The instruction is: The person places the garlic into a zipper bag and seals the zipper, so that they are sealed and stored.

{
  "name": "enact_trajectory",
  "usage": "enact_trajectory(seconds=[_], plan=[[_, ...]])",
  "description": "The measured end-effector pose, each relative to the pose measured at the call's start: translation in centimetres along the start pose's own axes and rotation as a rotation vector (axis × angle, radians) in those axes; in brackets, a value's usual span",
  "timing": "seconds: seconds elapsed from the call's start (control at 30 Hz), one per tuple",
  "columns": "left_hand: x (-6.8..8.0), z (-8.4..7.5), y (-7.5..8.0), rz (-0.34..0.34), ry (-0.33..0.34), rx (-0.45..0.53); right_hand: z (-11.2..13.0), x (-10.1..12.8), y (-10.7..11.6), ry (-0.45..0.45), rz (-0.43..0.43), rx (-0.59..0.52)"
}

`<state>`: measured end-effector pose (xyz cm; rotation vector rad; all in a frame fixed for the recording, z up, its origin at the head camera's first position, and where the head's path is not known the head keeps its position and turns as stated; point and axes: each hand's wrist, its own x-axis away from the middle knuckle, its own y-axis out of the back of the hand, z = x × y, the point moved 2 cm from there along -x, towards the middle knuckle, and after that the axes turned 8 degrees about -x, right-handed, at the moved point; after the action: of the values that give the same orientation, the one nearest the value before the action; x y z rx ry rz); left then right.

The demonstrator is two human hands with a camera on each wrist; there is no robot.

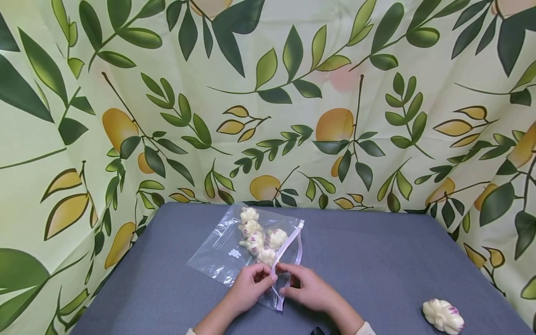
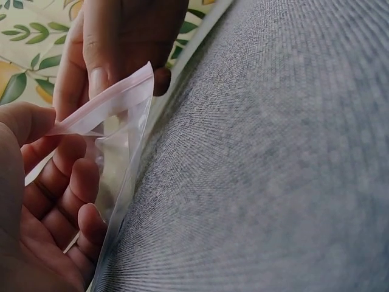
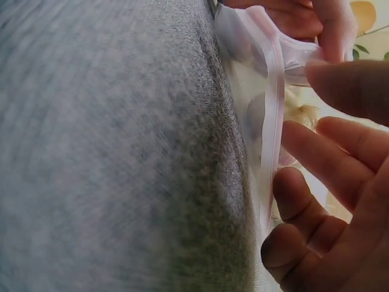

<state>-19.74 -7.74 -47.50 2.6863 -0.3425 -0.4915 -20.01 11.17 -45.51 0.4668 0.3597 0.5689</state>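
A clear plastic zip bag (image 1: pixel 213 263) with a pink-tinted rim (image 1: pixel 288 241), holding cream-and-purple garlic bulbs (image 1: pixel 254 242), lies mid-frame on the dark gray tabletop (image 1: pixel 368 256). The left hand (image 1: pixel 250 287) pinches the rim; the right hand (image 1: pixel 309 287) touches it, whether gripping I cannot tell. Another garlic bulb (image 1: pixel 444 316) sits lower right.

The bag (image 1: pixel 231 243) looks glossy plastic, the tabletop (image 1: pixel 356 260) matt cloth.

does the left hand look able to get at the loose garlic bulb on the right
Probably not directly: the left hand pinches the pink edge of the bag, and the right hand and right forearm lie between it and the garlic bulb.
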Motion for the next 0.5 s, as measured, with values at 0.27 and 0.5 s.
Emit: enact_trajectory(seconds=[0.27, 0.5], plan=[[0.06, 0.10, 0.10, 0.005, -0.026, 0.047, -0.04, 0.10, -0.18, -0.030, 0.054, 0.021], [0.07, 0.20, 0.07, -0.004, -0.052, 0.049, 0.11, 0.14, -0.11, -0.041, 0.071, -0.019]])
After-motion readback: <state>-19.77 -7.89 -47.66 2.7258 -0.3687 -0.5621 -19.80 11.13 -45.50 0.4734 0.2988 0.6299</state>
